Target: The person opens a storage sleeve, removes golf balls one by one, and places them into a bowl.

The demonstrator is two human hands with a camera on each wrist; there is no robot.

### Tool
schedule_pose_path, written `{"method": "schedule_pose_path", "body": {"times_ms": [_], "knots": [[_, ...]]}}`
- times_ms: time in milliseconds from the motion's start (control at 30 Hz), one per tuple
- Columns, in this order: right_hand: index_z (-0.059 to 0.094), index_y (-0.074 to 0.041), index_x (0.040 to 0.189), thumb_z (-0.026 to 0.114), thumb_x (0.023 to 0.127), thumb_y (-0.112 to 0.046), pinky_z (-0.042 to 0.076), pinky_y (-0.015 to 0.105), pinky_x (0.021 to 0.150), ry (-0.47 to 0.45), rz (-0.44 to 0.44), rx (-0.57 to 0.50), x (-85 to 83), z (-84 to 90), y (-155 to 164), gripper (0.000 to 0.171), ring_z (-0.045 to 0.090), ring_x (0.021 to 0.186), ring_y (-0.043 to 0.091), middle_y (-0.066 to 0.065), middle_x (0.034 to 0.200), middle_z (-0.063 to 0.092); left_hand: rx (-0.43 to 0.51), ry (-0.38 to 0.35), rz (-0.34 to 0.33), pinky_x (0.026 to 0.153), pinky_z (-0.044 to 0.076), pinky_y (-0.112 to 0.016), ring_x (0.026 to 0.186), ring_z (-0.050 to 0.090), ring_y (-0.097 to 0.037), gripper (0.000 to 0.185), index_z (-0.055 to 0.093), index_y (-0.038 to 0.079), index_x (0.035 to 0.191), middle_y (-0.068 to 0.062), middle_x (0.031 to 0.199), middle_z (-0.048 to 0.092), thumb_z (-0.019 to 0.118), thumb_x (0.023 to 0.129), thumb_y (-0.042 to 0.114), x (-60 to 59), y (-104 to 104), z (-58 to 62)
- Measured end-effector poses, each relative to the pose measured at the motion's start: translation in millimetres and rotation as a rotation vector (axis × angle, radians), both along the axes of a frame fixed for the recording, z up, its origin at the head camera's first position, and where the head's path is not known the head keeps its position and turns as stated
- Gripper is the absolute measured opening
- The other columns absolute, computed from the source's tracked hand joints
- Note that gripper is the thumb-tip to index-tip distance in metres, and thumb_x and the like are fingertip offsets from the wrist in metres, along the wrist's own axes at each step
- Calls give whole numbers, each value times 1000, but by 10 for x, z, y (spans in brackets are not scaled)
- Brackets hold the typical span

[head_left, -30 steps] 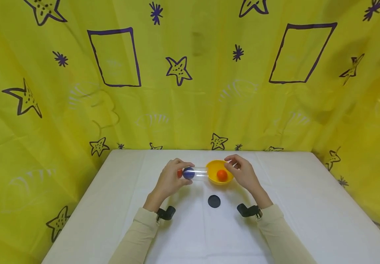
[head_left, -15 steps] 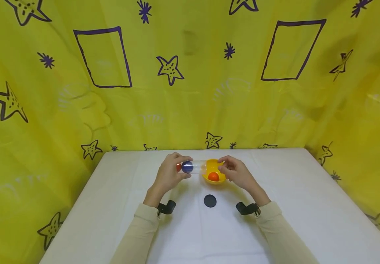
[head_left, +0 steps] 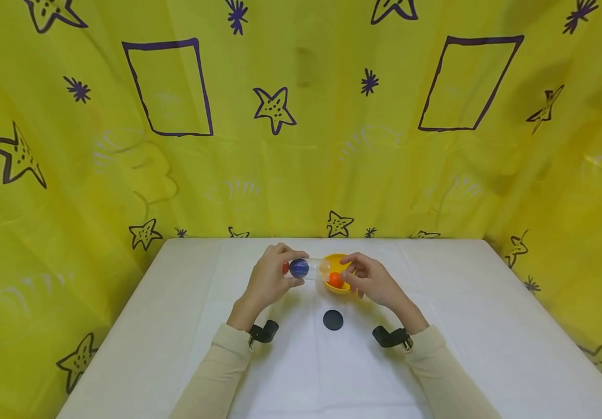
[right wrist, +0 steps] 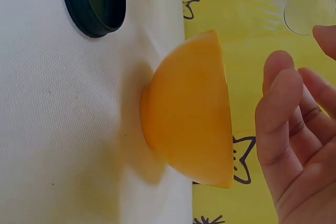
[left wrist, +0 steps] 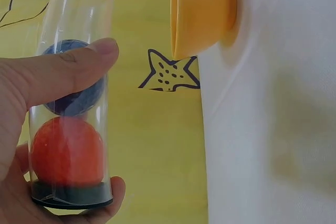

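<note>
My left hand (head_left: 289,269) grips a clear plastic tube (head_left: 308,269) held sideways just above the table. Its thumb (left wrist: 68,72) lies across the tube (left wrist: 73,103). Inside are a blue ball (left wrist: 73,90) and a red ball (left wrist: 65,150) against a black end cap (left wrist: 71,195). The tube's open mouth (right wrist: 310,9) points over a yellow bowl (head_left: 344,263). An orange ball (head_left: 335,280) lies in the bowl. My right hand (head_left: 350,270) hovers over the bowl beside that ball, its fingers (right wrist: 286,108) relaxed and holding nothing.
A black round lid (head_left: 333,320) lies on the white table (head_left: 489,326) in front of the bowl, also seen in the right wrist view as the black lid (right wrist: 94,3). Yellow patterned cloth (head_left: 301,145) hangs behind and on both sides of the table.
My right hand has moved left from the bowl's right rim to over its inside, close to the orange ball. The tube's open end has come nearer the bowl.
</note>
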State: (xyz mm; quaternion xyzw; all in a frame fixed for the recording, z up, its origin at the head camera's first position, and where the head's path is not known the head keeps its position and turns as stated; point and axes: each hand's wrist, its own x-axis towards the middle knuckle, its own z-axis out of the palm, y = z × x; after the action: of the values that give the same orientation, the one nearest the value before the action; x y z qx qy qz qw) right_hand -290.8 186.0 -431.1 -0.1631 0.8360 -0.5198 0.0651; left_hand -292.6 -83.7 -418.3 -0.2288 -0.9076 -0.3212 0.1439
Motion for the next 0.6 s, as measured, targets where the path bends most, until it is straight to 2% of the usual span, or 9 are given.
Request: {"method": "schedule_pose_path", "body": {"times_ms": [100,267,600], "knots": [[57,-5,131,69,98,-20,55,35,57,-16,7,13,12,5,-17,38,60,80,50,16,101,67,-9,12,3,82,49,-35,104,55,-23,51,76,21,120,-3,112,66,93,73,14,6,-4,10],[57,-6,132,70,97,-21,54,31,57,-26,18,11,35,-1,-54,40,62,82,47,14,104,68,-28,32,4,81,49,-34,102,55,-22,50,76,22,119,-3,110,66,93,73,14,28,-4,26],[57,-5,129,72,96,-20,55,43,54,27,65,20,66,-32,-89,39,61,75,41,12,103,68,-51,35,7,81,51,-35,102,55,-21,51,76,21,119,-3,110,66,94,72,13,43,3,2]]}}
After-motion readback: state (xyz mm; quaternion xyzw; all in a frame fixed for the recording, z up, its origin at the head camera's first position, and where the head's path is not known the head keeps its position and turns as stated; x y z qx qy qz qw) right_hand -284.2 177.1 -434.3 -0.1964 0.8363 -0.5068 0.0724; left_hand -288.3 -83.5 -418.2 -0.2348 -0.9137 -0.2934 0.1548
